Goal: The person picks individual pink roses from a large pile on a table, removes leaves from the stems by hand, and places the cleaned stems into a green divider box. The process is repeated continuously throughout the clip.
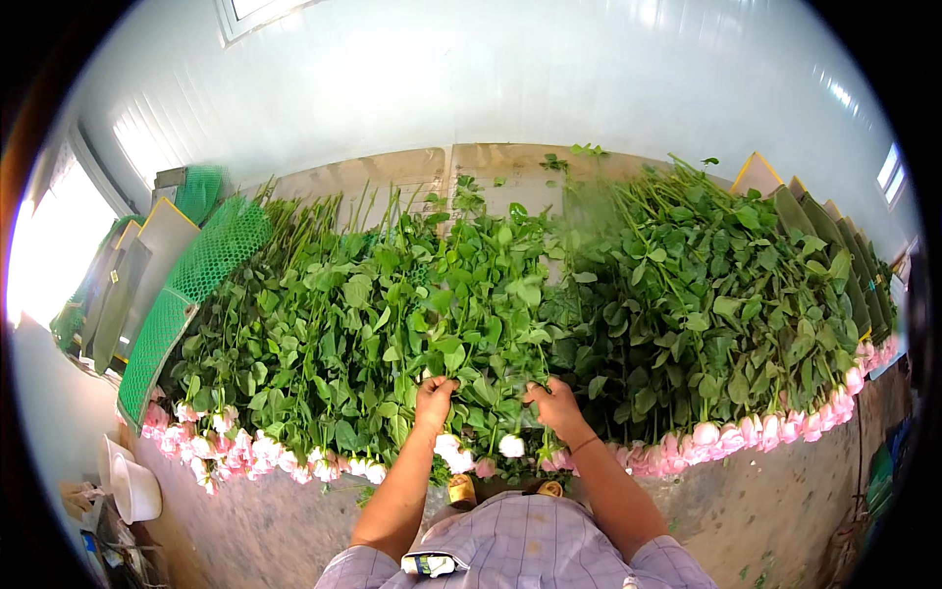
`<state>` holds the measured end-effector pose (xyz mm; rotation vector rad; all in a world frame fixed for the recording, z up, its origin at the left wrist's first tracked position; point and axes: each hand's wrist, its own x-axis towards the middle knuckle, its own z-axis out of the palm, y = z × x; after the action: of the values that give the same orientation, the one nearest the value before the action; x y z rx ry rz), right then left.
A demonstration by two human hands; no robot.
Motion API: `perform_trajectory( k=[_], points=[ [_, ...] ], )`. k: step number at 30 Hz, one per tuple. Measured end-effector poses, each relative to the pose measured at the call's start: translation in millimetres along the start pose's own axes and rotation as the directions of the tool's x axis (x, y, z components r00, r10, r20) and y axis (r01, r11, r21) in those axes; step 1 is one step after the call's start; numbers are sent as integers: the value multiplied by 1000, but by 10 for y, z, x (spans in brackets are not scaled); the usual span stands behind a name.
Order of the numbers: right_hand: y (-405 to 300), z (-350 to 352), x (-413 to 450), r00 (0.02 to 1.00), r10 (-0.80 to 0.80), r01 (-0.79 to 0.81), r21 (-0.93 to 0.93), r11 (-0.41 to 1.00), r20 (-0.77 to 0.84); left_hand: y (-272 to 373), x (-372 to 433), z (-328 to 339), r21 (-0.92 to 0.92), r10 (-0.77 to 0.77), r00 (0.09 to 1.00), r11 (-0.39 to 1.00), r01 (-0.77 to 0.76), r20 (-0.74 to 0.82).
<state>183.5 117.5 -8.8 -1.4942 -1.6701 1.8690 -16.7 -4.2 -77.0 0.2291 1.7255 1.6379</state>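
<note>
Long-stemmed roses (471,294) with leafy green stems lie across the work table, their pale pink blooms hanging toward my body at the near edge. My left hand (434,401) has its thumb and fingers pinched on a rose stem among the leaves. To its right, my right hand (557,408) grips another stem, its fingertips slightly blurred and partly hidden by foliage. Between my forearms a white rose bloom (511,445) faces me, and a pale pink bloom (458,458) hangs below my left hand.
A green plastic mesh sheet (199,272) curves along the left end, beside yellow-edged boards (163,228). More boards (824,228) stand at the right end. A dense rose pile (706,294) fills the right side. White buckets (135,489) stand on the floor at left.
</note>
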Motion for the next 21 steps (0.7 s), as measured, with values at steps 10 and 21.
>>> perform_trajectory(
  k=[10, 21],
  points=[
    [-280, 156, -36, 971, -128, 128, 8, 992, 200, 371, -182, 94, -211, -399, 814, 830, 516, 422],
    [-1113, -212, -63, 939, -307, 206, 459, 864, 157, 345, -58, -30, -311, -265, 933, 890, 334, 244]
  ],
)
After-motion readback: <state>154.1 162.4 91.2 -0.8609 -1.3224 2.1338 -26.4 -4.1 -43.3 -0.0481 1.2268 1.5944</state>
